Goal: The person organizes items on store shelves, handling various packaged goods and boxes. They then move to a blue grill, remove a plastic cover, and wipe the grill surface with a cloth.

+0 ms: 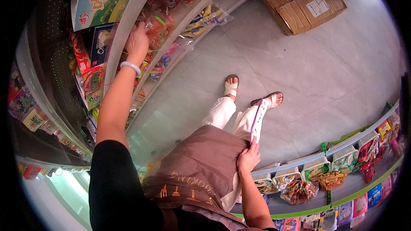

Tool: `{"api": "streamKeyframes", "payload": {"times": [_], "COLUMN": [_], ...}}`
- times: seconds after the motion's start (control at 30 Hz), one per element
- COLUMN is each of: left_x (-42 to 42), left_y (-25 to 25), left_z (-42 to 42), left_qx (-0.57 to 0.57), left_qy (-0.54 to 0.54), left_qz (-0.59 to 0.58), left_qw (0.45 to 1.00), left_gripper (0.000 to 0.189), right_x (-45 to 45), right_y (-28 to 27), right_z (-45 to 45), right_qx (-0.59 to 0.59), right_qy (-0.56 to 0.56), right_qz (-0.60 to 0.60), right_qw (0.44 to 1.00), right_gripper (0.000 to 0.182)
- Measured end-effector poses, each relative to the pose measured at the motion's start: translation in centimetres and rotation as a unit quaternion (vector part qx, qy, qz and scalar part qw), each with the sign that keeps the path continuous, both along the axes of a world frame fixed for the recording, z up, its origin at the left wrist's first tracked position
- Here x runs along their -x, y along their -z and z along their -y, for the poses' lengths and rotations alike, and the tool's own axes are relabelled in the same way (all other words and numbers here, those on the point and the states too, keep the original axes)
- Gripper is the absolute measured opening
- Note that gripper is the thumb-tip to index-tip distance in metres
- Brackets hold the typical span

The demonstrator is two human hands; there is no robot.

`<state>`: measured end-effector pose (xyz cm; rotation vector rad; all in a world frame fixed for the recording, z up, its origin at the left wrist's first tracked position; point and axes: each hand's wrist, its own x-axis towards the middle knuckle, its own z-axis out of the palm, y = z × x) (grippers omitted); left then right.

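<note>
My left hand (138,40), a pale bangle (131,68) at its wrist, reaches into a shelf at the left. Its fingertips touch or lie just over clear bags of reddish snacks (159,29); whether they grip one is unclear. A blue box (102,45) stands left of it behind the clear shelf edge. Down in front of my brown apron (199,157), my right hand (249,158) holds the near end of a long, narrow, flat white item (257,122) with a purple edge and small printed marks.
Cardboard boxes (301,6) sit on the grey tiled floor (250,51) ahead. At the lower right, a curved shelf with a green edge (289,213) carries white baskets (316,166) of packaged snacks. More shelving with packets (32,112) stands at the far left.
</note>
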<state>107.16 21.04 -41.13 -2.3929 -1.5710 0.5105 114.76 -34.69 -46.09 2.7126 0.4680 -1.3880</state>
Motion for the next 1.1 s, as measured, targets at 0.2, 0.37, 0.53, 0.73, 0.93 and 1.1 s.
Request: {"api": "streamKeyframes", "payload": {"times": [0.2, 0.37, 0.53, 0.73, 0.93, 1.1], "left_x": [-0.5, -2.0, 0.4, 2.7, -1.2, -6.1], "left_y": [1.1, 3.7, 6.6, 10.0, 8.7, 6.7], "left_z": [-1.0, -3.6, -0.7, -0.4, 1.9, 2.1], "left_qx": [-0.055, -0.139, -0.038, -0.008, -0.073, 0.014], "left_qy": [0.141, 0.162, -0.254, -0.293, -0.252, -0.084], "left_qz": [-0.046, -0.025, 0.219, 0.204, 0.2, 0.091], "left_qw": [0.987, 0.977, 0.941, 0.934, 0.944, 0.992], "left_gripper": [0.032, 0.039, 0.082, 0.099, 0.086, 0.059], "right_x": [-0.3, -0.7, -0.3, -0.5, -0.7, -0.9], "right_y": [-0.1, -0.2, 0.0, 0.0, 0.0, 0.1], "right_z": [0.1, 0.2, 0.0, 0.4, 0.3, 1.0], "right_qx": [-0.018, -0.026, -0.03, -0.029, -0.025, -0.033], "right_qy": [0.0, -0.001, 0.001, 0.018, 0.028, -0.003], "right_qz": [0.002, -0.001, 0.03, -0.007, -0.013, 0.005], "right_qw": [1.0, 1.0, 0.999, 0.999, 0.999, 0.999], "right_gripper": [0.068, 0.067, 0.065, 0.068, 0.068, 0.067]}}
